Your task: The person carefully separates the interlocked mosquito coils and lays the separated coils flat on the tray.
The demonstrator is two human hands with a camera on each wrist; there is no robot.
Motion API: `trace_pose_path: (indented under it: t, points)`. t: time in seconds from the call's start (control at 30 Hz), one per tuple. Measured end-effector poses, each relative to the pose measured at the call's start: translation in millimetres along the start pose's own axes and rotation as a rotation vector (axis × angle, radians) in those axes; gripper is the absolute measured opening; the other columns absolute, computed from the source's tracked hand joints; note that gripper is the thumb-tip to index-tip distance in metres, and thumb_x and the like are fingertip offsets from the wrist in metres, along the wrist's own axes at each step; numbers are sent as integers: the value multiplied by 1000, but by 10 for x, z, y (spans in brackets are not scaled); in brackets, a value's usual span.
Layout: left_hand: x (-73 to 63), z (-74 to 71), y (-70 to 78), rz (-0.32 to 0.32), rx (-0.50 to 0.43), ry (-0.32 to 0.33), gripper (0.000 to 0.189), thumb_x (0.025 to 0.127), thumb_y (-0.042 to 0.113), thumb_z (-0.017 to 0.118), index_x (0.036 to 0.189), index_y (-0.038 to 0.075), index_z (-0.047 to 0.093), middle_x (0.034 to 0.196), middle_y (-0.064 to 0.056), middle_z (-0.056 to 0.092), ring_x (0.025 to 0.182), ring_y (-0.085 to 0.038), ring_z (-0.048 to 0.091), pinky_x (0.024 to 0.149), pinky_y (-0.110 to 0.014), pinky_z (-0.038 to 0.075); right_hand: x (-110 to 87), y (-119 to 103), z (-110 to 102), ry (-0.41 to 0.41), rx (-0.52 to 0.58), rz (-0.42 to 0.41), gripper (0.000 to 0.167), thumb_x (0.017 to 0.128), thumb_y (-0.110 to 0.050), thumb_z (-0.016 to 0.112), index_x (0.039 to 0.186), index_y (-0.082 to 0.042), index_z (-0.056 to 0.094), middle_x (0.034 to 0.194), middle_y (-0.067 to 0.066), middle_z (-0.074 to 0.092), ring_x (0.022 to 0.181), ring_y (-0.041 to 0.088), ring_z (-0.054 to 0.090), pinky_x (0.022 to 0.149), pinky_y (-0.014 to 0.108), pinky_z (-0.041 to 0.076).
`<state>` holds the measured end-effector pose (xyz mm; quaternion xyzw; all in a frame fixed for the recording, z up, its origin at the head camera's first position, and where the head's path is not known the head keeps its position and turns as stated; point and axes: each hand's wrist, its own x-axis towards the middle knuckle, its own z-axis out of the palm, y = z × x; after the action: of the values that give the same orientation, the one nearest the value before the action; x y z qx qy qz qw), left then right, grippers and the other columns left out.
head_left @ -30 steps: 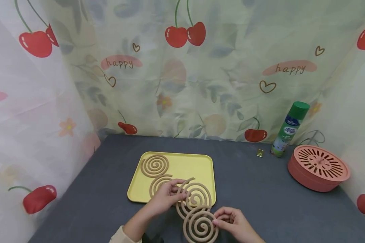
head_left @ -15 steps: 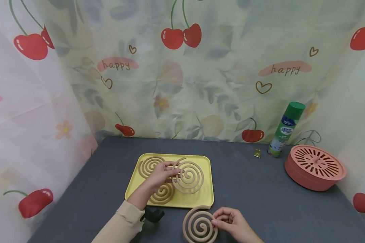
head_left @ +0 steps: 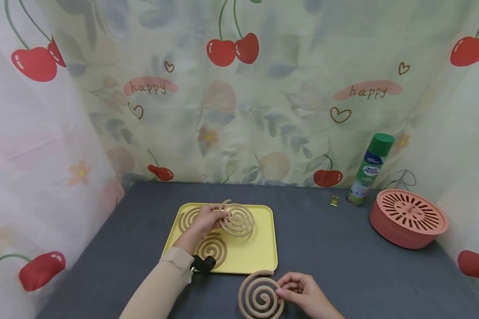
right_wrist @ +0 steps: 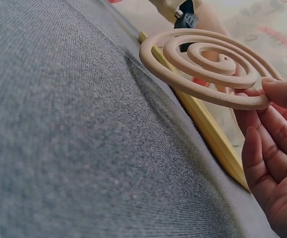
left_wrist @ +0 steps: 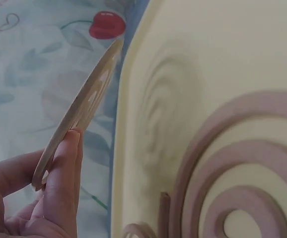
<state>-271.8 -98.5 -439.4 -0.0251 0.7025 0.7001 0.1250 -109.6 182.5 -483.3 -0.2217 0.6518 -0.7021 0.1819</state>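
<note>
Between thumb and fingers, my left hand point(head_left: 206, 220) pinches a tan mosquito coil point(head_left: 239, 220) by its left edge, over the back of the yellow tray point(head_left: 259, 248). In the left wrist view this coil point(left_wrist: 79, 109) is seen nearly edge-on, raised above the tray, with its shadow on the tray floor. My right hand point(head_left: 303, 290) holds another mosquito coil point(head_left: 259, 296) by its outer ring, in front of the tray; the right wrist view shows it flat and above the cloth. Two more coils lie on the tray: one front left point(head_left: 210, 251), one back left point(head_left: 187, 218), partly hidden by my left hand.
A round pink box with a slotted lid point(head_left: 409, 217) stands at the right. Behind it are a green spray can point(head_left: 370, 170) and a small gold-coloured piece point(head_left: 334, 200). Patterned cloth point(head_left: 239, 133) walls the back and sides of the dark table point(head_left: 323, 248).
My left hand has drawn its coil away from the one in my right hand and carried it back over the tray. The right hand keeps its coil almost in place. The view has shifted slightly.
</note>
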Motion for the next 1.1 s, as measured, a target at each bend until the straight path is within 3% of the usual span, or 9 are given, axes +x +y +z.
trace_pose_path:
  t: [0.13, 0.33, 0.5, 0.57, 0.8, 1.1]
  points:
    - [76, -19, -43, -9, 1, 21, 39, 91, -2, 50, 129, -12, 45, 92, -16, 67, 62, -8, 63, 59, -21, 53, 3, 2, 2, 1, -5, 2, 37, 91, -4, 56, 102, 29, 44, 85, -12, 68, 79, -1, 64, 69, 16, 52]
    - [156, -15, -97, -9, 55, 61, 35, 91, -3, 51, 124, -14, 49, 97, -26, 66, 54, -7, 59, 53, -19, 49, -3, 17, 2, 1, -7, -3, 36, 91, -3, 56, 102, 29, 44, 85, -13, 67, 79, -2, 63, 69, 15, 51]
    - [217, 5, -150, -6, 100, 94, 29, 88, -5, 52, 115, -17, 53, 75, -13, 65, 46, -5, 55, 45, -18, 46, -4, 21, 5, 5, -16, -7, 35, 90, -3, 56, 102, 28, 45, 84, -13, 67, 78, -2, 63, 69, 15, 51]
    - [226, 15, -157, -8, 104, 87, 30, 88, -7, 51, 116, -18, 52, 74, -11, 62, 47, -6, 56, 46, -18, 47, -2, 19, 4, 4, -17, -1, 35, 90, -3, 56, 102, 28, 45, 84, -13, 67, 78, -2, 63, 69, 15, 51]
    - [236, 30, -198, -28, 106, 78, 33, 89, -7, 51, 120, -18, 49, 88, -24, 63, 53, -9, 57, 50, -19, 48, 4, 7, -1, -4, -15, -10, 35, 91, -4, 56, 102, 28, 46, 84, -12, 67, 78, -1, 63, 69, 16, 52]
    - [258, 59, -228, -44, 108, 132, 43, 89, -5, 52, 130, -15, 42, 110, -32, 59, 72, -15, 62, 63, -24, 52, -7, 15, -6, 1, -35, -52, 32, 90, -3, 56, 99, 27, 47, 83, -13, 68, 77, -1, 63, 68, 16, 51]
